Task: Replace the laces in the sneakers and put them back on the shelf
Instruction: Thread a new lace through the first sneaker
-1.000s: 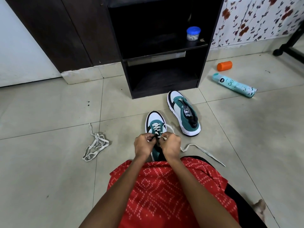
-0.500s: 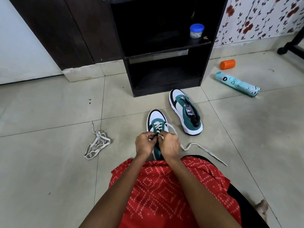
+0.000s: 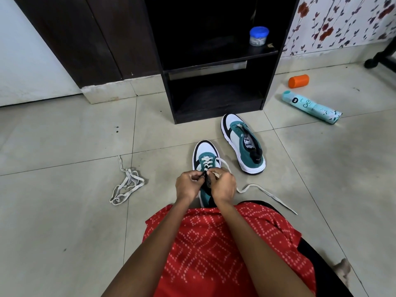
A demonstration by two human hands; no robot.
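head view: left grip (image 3: 188, 186) and right grip (image 3: 224, 187), fingers curled, both pinch the lace (image 3: 250, 186) over the near sneaker (image 3: 205, 150) on the floor (image 3: 64, 232). its free end trails right. second sneaker (image 3: 243, 144) lies just before the shelf (image 3: 216, 55); old lace (image 3: 126, 185) lies left.

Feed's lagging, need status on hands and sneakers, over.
Left hand and right hand both pinching white flat lace on near green-and-white sneaker, partly laced. Second green-and-white sneaker unlaced in front of black shelf. Nothing blocking.
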